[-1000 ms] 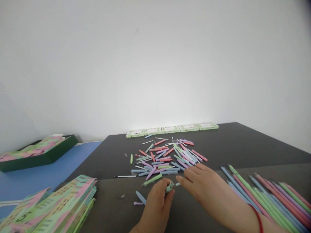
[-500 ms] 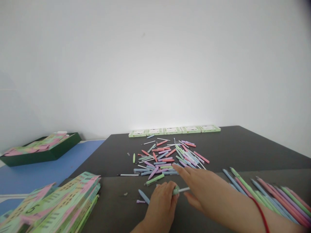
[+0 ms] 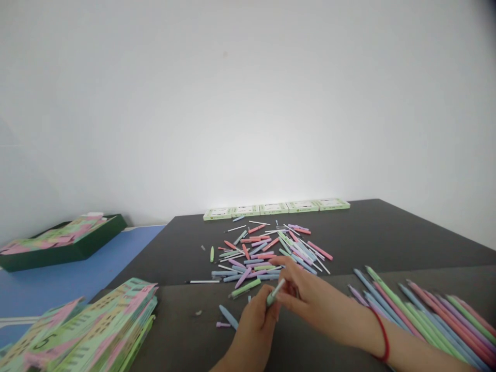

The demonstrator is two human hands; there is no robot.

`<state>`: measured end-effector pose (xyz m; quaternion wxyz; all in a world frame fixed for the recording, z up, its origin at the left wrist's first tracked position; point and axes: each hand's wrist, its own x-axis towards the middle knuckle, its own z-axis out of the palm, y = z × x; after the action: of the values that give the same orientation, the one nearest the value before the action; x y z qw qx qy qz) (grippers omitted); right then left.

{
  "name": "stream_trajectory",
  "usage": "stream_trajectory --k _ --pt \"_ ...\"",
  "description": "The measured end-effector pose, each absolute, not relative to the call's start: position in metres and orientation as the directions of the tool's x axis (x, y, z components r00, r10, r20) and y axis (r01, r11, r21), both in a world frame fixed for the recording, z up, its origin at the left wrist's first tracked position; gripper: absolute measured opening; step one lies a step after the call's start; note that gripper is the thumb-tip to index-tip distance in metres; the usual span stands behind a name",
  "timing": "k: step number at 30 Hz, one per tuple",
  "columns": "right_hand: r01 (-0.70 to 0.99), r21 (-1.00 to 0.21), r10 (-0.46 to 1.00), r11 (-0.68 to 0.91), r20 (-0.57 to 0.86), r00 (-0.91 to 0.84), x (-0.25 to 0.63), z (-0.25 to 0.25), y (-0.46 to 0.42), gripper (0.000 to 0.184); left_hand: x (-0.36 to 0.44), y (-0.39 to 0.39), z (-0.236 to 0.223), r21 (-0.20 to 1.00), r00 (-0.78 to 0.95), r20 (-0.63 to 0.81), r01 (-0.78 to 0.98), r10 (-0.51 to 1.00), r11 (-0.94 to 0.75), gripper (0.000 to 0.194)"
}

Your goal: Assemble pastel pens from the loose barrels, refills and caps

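Note:
My left hand (image 3: 256,325) is closed around a pale green pen barrel (image 3: 270,299) above the near part of the table. A white refill (image 3: 278,287) sticks out of the barrel's upper end, slanting up to the right. Close by on the right is my right hand (image 3: 310,299), a red cord on its wrist. Its index finger and thumb are apart on either side of the refill; whether they touch it is unclear. Left of my left hand lie a blue pen part (image 3: 228,316) and a small purple piece (image 3: 223,325).
Beyond my hands spreads a heap of coloured pen parts and white refills (image 3: 263,253). Rows of long pens (image 3: 426,315) lie at right. Printed card packs (image 3: 93,325) are stacked at left, near a green tray (image 3: 85,245) of cards. Flat boxes (image 3: 273,208) line the back edge.
The pen barrel and refill have tilted from nearly level to slanting upward. My right hand has shifted slightly, its fingers more bent around the refill's end. The view has moved a little.

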<state>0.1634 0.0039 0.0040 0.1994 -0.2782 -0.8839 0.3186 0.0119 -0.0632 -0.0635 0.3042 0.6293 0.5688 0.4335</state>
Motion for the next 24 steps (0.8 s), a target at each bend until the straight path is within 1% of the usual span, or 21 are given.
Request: stream_trajectory --k 1,2,4,6,7,9,12,14,16,18,21,24 --pt "0.314 -0.763 0.649 0.565 0.175 -0.740 0.165 -0.001 0.008 0.049 0.011 -0.062 -0.063 0.908 -0.054 0.194 0.388 0.980 -0.158 0.023" --pt "0.281 -0.826 0.682 0.488 0.160 -0.714 0.165 -0.008 0.011 0.049 0.011 -0.061 -0.062 0.930 -0.093 0.188 0.336 0.978 -0.147 0.024" --pt "0.256 -0.902 0.724 0.349 0.086 -0.685 0.162 -0.024 0.011 0.044 0.011 -0.060 -0.058 0.956 -0.171 0.174 0.263 0.970 -0.125 0.025" --pt "0.210 -0.944 0.695 0.254 0.027 -0.719 0.155 -0.040 0.005 0.037 0.012 -0.061 -0.054 0.971 -0.218 0.166 0.205 0.962 -0.121 0.029" --pt "0.168 -0.959 0.678 0.228 0.033 -0.734 0.151 -0.047 -0.001 0.035 0.013 -0.062 -0.053 0.975 -0.231 0.170 0.178 0.958 -0.130 0.031" --pt "0.074 -0.982 0.669 0.175 0.063 -0.741 0.140 -0.056 -0.012 0.040 0.015 -0.065 -0.051 0.981 -0.253 0.173 0.133 0.952 -0.143 0.034" --pt "-0.002 -0.994 0.679 0.111 0.077 -0.730 0.128 -0.061 -0.022 0.048 0.016 -0.068 -0.051 0.994 -0.269 0.091 0.087 0.959 -0.070 0.036" --pt "0.007 -0.993 0.670 0.118 0.075 -0.739 0.128 -0.062 -0.022 0.044 0.015 -0.068 -0.052 0.993 -0.267 0.068 0.107 0.961 -0.040 0.037" --pt "0.070 -0.981 0.676 0.180 0.071 -0.734 0.137 -0.061 -0.019 0.038 0.013 -0.067 -0.052 0.982 -0.260 0.123 0.173 0.958 -0.079 0.033" --pt "0.177 -0.946 0.705 0.271 0.069 -0.706 0.153 -0.058 -0.016 0.032 0.010 -0.064 -0.052 0.961 -0.235 0.188 0.246 0.954 -0.129 0.030" --pt "0.320 -0.850 0.735 0.418 0.109 -0.670 0.183 -0.049 -0.015 0.024 0.007 -0.060 -0.053 0.915 -0.190 0.199 0.387 0.961 -0.113 0.028" --pt "0.416 -0.730 0.720 0.543 0.150 -0.677 0.204 -0.037 -0.016 0.024 0.001 -0.058 -0.051 0.791 -0.138 0.205 0.606 0.969 -0.081 0.024"
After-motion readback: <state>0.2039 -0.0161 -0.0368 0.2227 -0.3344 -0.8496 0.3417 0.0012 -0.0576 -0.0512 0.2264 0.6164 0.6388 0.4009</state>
